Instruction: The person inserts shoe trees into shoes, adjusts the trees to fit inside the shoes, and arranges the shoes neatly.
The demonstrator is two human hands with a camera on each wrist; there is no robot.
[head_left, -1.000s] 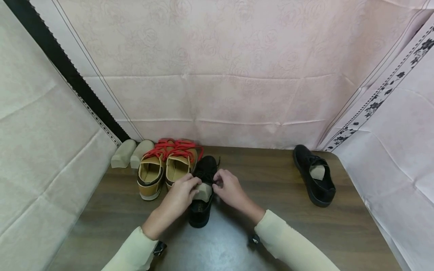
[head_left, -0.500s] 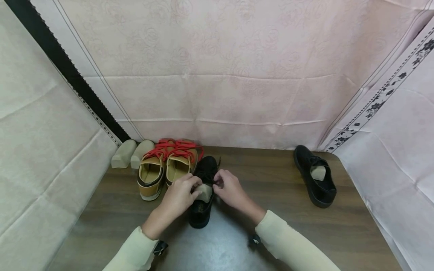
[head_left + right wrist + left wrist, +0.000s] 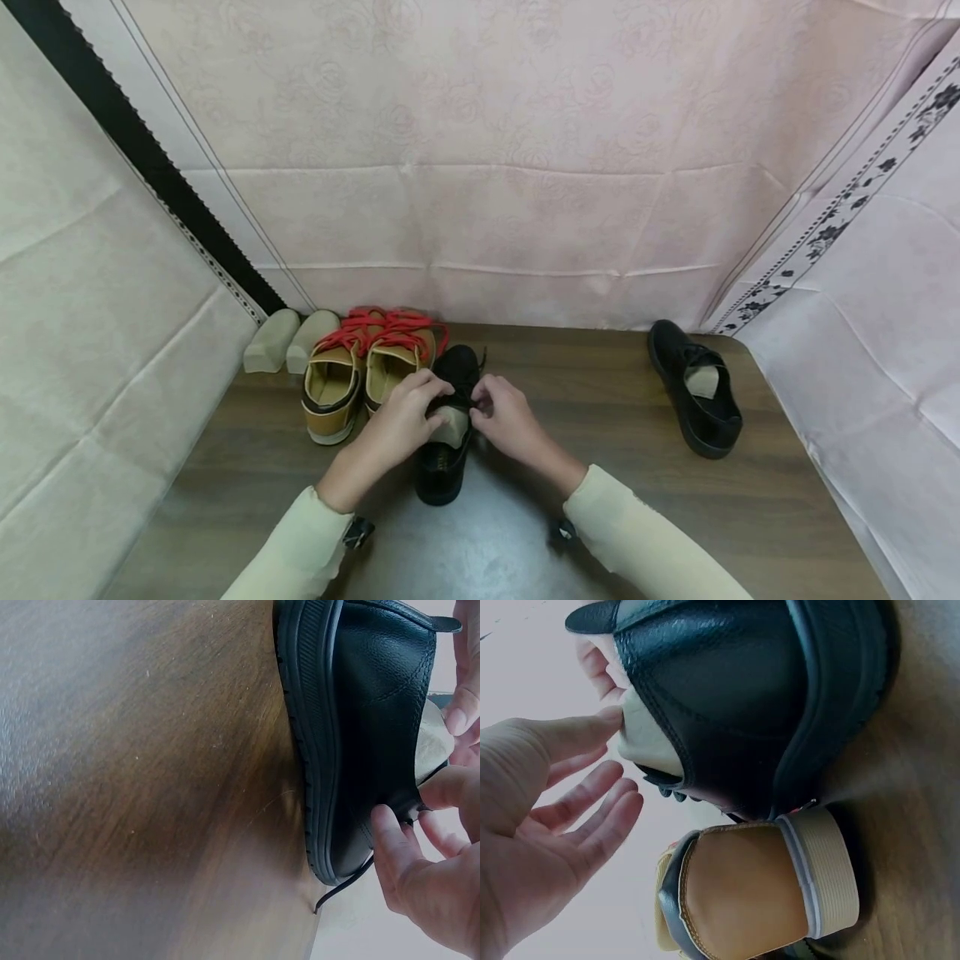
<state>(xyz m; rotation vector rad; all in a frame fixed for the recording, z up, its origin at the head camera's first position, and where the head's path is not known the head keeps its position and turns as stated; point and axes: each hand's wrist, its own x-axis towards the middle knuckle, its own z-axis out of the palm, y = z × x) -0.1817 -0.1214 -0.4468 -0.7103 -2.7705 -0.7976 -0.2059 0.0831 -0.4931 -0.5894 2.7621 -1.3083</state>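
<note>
A black lace-up shoe (image 3: 441,475) stands toe away on the floor between both hands, with a beige shoe filler (image 3: 452,427) in its opening. My left hand (image 3: 400,419) is over the shoe's left side; in the left wrist view its thumb (image 3: 592,733) meets or nearly meets the filler, the other fingers loosely spread. On the other side, my right hand (image 3: 513,423) pinches the shoe's edge by the laces, thumb and fingers bent; whether a lace is between them is hidden. One loose lace end (image 3: 341,891) hangs beside the toe.
Left of the black shoe stand two tan shoes (image 3: 330,417) with red laces (image 3: 405,329). Two beige fillers (image 3: 272,343) sit beyond them in the corner. Another black shoe (image 3: 701,421), with a filler inside, stands far right. Patterned cloth walls (image 3: 510,217) enclose the wooden floor (image 3: 585,375).
My left hand has shifted slightly forward along the shoe, its fingertips now nearer the laces and its thumb spread from the fingers. My right hand stays in place.
</note>
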